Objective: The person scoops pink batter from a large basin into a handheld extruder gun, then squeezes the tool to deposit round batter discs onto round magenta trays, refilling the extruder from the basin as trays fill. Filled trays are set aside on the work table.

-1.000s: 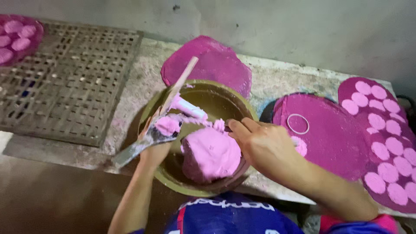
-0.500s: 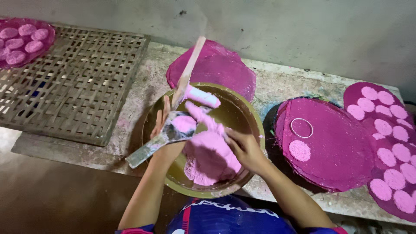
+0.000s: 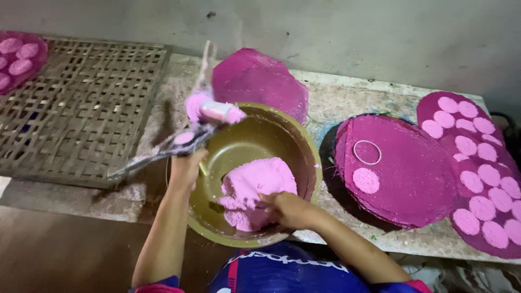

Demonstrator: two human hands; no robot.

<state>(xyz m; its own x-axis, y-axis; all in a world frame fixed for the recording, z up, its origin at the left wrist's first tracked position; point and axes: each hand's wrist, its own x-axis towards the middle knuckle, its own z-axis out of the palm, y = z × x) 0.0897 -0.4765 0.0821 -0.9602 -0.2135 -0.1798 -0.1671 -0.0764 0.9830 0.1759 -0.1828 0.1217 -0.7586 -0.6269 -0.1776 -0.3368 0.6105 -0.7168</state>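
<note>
Closest in, the right hand [image 3: 287,209] is down inside the bowl [image 3: 287,138], its fingers curled into the near side of the pink dough [image 3: 258,184]; it grips a bit of the lump, though the fingertips are buried and I cannot tell how much they hold. The dough sits in the near half of the bowl, heaped against the wall, with the far half of the brass-coloured inside bare. The bowl rests on the near edge of the desk [image 3: 347,95] and hangs a little over it.

The left hand [image 3: 187,165] is at the bowl's left rim, closed round a bundle of tools. A flat metal blade [image 3: 146,160] sticks out to the left from the fist, and a pale stick [image 3: 205,59] runs up and away from it. A short roller [image 3: 217,111] smeared with pink lies across the top of the bundle, just over the rim. The whole bundle is blurred.

To the right of the bowl lies a round purple mat [image 3: 412,179], with one pink disc [image 3: 366,180] on it and a thin ring [image 3: 367,152] just beyond the disc. Further right a second mat [image 3: 450,138] is covered with rows of discs. Behind the bowl another purple mat [image 3: 260,81] lies bare. A woven tray [image 3: 81,108] takes up the left of the desk, and a mat with discs [image 3: 19,57] shows at the far left corner.
</note>
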